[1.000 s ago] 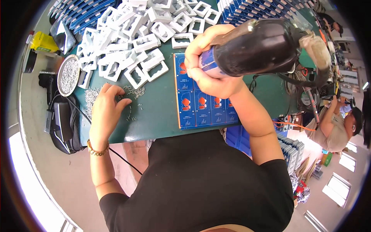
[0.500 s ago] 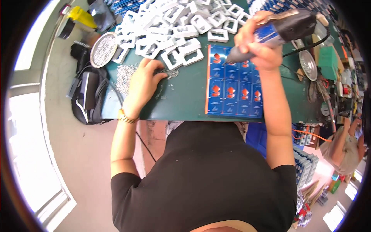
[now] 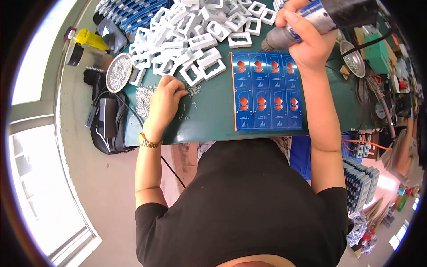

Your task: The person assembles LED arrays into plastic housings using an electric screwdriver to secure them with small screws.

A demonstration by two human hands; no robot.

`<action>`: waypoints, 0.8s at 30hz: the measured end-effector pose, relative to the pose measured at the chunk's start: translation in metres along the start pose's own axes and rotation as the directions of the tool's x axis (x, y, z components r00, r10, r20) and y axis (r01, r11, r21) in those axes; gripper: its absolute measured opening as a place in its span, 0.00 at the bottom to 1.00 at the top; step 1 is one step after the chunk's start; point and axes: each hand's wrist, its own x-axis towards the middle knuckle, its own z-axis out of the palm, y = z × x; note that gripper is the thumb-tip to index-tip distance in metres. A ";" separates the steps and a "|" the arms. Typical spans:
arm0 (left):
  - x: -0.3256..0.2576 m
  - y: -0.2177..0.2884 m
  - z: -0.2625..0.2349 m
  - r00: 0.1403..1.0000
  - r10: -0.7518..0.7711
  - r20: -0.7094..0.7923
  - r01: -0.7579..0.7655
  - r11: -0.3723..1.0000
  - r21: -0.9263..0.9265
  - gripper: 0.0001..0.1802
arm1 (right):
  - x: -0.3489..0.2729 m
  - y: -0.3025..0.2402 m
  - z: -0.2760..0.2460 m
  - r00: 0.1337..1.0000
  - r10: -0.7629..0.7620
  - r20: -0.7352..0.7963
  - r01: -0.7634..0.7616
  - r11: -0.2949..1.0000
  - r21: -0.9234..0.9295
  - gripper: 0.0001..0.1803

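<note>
My right hand [image 3: 313, 42] is wrapped round a corded electric screwdriver [image 3: 320, 21], which points left. Its tip is at the upper edge of a blue panel sheet [image 3: 261, 83] printed with several orange shapes; I cannot tell if it touches. My left hand [image 3: 165, 99] bends over a loose heap of small silvery screws [image 3: 144, 100], fingertips pinched together among them. What the fingertips hold, if anything, is hidden. A few stray screws [image 3: 194, 91] lie just right of those fingers.
White plastic frames [image 3: 203, 41] are heaped at the far middle. A round metal dish [image 3: 119, 73] of screws stands left, beside a black bag [image 3: 106, 120]. Another metal dish [image 3: 353, 60] and a green box [image 3: 377, 55] are at right. Stacked blue-and-grey panels [image 3: 356, 182] stand below the table's right side.
The screwdriver and my right hand have moved away from over the sheet to its far edge. My left fingers have drawn closer together over the screws. The whole view has shifted slightly.
</note>
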 end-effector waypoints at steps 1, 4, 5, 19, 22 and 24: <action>0.001 -0.001 0.001 1.000 0.004 0.004 -0.004 1.000 0.025 0.08 | 0.006 0.000 -0.001 0.999 0.000 0.046 0.001 1.000 -0.013 0.26; -0.003 0.001 0.001 0.999 0.026 0.034 -0.031 0.989 0.143 0.07 | 0.022 -0.007 0.002 0.992 0.010 0.125 -0.005 0.999 -0.034 0.26; -0.002 0.004 0.001 1.000 0.011 0.015 -0.013 0.991 0.134 0.07 | 0.029 -0.007 0.000 0.991 0.024 0.128 -0.018 0.999 -0.046 0.25; 0.056 0.057 0.022 0.963 0.170 -0.210 -0.162 0.985 0.055 0.03 | 0.043 0.013 -0.008 0.981 0.142 0.134 -0.101 0.957 -0.273 0.14; 0.087 0.071 0.049 0.922 0.353 -0.159 -0.338 0.934 0.112 0.06 | 0.036 0.026 -0.006 0.987 0.060 0.150 -0.005 0.938 -0.347 0.17; 0.100 0.073 0.064 0.884 0.426 -0.193 -0.409 0.904 0.126 0.05 | 0.033 0.021 -0.002 0.986 0.020 0.166 0.042 0.931 -0.363 0.18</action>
